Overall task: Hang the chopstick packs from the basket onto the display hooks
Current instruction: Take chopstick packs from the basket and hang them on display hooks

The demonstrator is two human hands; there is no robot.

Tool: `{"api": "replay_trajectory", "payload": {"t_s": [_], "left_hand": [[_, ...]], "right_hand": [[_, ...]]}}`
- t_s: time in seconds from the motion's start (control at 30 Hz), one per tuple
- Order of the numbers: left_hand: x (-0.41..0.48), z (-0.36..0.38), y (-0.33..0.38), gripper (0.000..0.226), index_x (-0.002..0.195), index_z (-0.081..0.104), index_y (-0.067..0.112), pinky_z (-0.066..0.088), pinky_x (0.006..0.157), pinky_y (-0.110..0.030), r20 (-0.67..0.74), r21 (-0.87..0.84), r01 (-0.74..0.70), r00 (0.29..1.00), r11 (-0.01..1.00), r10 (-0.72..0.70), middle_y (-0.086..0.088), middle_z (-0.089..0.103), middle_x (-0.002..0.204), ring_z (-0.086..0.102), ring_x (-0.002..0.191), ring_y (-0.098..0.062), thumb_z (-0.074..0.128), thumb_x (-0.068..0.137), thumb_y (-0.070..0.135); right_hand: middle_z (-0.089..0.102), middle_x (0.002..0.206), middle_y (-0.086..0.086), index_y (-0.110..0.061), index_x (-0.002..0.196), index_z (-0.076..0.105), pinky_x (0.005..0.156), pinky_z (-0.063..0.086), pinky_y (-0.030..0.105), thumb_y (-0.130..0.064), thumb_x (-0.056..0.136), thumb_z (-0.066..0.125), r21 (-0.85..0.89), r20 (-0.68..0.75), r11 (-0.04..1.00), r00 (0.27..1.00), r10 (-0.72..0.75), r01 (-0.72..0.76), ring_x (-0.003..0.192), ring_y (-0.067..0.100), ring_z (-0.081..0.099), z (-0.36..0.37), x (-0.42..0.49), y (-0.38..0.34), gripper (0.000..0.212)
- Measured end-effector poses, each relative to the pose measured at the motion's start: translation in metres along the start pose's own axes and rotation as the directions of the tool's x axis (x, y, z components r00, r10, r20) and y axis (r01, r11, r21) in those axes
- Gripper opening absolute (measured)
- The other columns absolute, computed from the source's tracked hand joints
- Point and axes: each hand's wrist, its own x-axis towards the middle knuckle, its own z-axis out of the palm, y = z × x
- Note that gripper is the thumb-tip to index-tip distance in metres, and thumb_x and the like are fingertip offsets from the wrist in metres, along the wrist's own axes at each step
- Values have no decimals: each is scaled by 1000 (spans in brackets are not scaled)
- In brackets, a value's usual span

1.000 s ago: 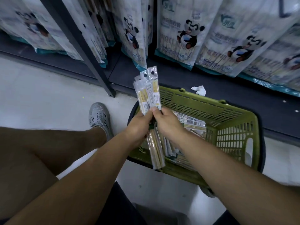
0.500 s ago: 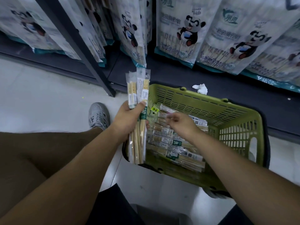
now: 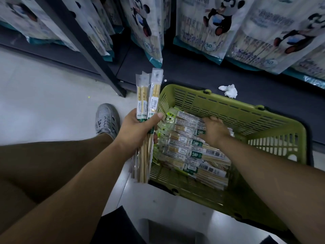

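Bamboo chopsticks in clear sleeves stand upright as a bundle (image 3: 148, 103) in the left hand (image 3: 137, 127), whose fingers and thumb curl round its middle, just left of the basket (image 3: 246, 107). More packs (image 3: 190, 153) lie stacked crosswise inside the green basket, which sits on the pale floor (image 3: 44, 103). The right hand (image 3: 213, 131) rests palm down on the far ones; whether its fingers grip any I cannot tell. Left of the bundle is a grey shoe (image 3: 106, 118). Beyond the basket a crumpled tissue (image 3: 228, 90) lies on the dark shelf (image 3: 184, 73), with panda-printed bags (image 3: 211, 23) behind.
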Motion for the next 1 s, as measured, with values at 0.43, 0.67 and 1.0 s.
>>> {"api": "replay_trajectory", "payload": {"t_s": [0.43, 0.67, 1.0], "left_hand": [[-1, 5, 5, 39, 121, 62, 4, 61, 63, -38, 18, 38, 2, 1000, 999, -2, -29, 69, 110, 66, 82, -33, 77, 92, 24], [1, 11, 0, 36, 114, 68, 14, 64, 71, -41, -95, 95, -1, 995, 996, 10, -8, 77, 96, 75, 84, -23, 84, 87, 32], [-29, 52, 20, 28, 114, 73, 24, 63, 79, -34, -11, -199, -65, 998, 978, 64, -1, 80, 107, 77, 100, -21, 82, 87, 27]], "right_hand": [[62, 135, 16, -14, 139, 57, 100, 46, 39, -35, 101, 56, -83, -28, 993, 996, -90, 88, 122, 34, 58, -5, -7, -7, 43], [66, 127, 13, -10, 129, 60, 84, 47, 31, -33, 99, 66, 353, 1, 932, 996, -92, 86, 106, 27, 62, -28, -38, -24, 39], [64, 115, -24, -41, 119, 56, 85, 49, 12, -36, 101, 60, 771, -126, 600, 975, -185, 213, 99, -12, 61, -97, -120, -95, 18]]}}
